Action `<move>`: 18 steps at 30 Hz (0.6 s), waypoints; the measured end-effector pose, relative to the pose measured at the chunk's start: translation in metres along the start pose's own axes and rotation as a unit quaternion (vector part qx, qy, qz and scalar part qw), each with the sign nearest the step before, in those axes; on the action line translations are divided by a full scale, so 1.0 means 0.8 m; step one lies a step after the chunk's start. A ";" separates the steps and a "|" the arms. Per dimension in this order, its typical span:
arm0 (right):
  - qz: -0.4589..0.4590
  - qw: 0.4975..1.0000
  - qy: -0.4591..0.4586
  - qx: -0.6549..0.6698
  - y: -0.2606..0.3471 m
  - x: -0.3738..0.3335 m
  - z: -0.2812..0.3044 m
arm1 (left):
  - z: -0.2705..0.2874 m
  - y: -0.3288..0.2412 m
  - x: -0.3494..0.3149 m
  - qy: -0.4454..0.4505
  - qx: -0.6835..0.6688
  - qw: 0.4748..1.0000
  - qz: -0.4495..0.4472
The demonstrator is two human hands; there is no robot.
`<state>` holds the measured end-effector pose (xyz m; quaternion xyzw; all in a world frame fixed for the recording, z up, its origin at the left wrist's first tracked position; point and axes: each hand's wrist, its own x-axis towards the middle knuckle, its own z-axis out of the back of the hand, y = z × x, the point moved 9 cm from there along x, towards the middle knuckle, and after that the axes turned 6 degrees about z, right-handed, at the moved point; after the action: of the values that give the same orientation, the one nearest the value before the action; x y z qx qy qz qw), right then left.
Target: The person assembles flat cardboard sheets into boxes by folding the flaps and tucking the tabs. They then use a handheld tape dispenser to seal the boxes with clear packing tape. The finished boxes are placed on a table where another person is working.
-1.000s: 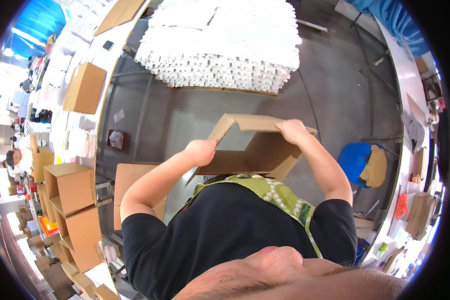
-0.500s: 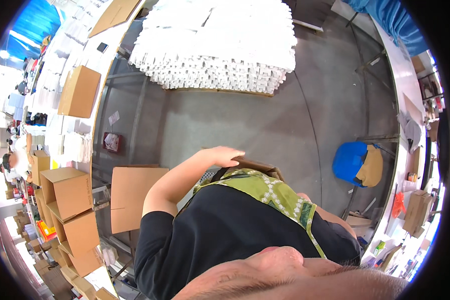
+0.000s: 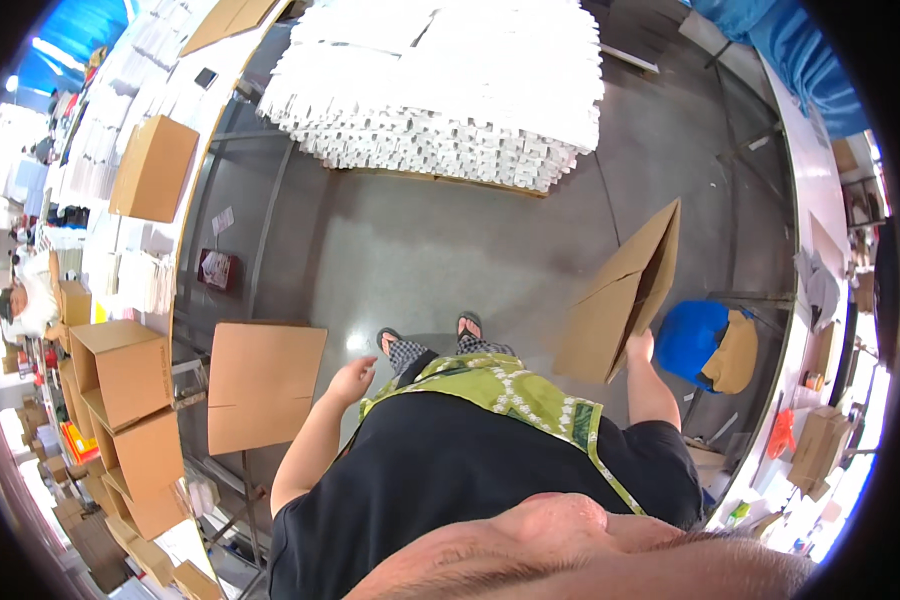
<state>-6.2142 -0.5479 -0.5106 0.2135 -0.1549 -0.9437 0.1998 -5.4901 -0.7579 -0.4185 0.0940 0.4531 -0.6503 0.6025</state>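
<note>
Right hand [image 3: 640, 347] grips part-flattened brown carton [image 3: 615, 295] at its lower edge, near blue tub [image 3: 685, 345]; left hand [image 3: 353, 380] empty, loosely curled. One-edge hold could let panels swing open, snag tub.

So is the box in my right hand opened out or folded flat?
Folded nearly flat: the box has its broad panels close together, with only a narrow dark gap between them.
</note>
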 end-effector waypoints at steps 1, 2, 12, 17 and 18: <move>0.009 0.999 -0.001 -0.039 0.030 0.025 0.002 | -0.011 0.018 -0.015 0.007 -0.004 1.000 0.023; 0.021 0.999 -0.001 -0.034 0.062 0.050 -0.001 | -0.023 0.034 -0.032 0.014 -0.011 0.999 0.048; 0.263 0.904 0.334 0.033 0.352 0.029 -0.253 | -0.079 0.139 -0.150 -0.055 -0.134 0.976 0.160; 0.411 0.777 0.464 -0.111 0.406 -0.244 -0.337 | -0.166 0.240 -0.243 -0.102 -0.226 0.931 0.267; 0.528 0.690 0.469 -0.160 0.393 -0.297 -0.355 | -0.185 0.258 -0.268 -0.109 -0.241 0.919 0.290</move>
<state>-5.7871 -0.7758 -0.5549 0.4767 0.0249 -0.4699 0.7426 -5.3183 -0.4760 -0.4578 0.0014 0.4804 -0.3239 0.8150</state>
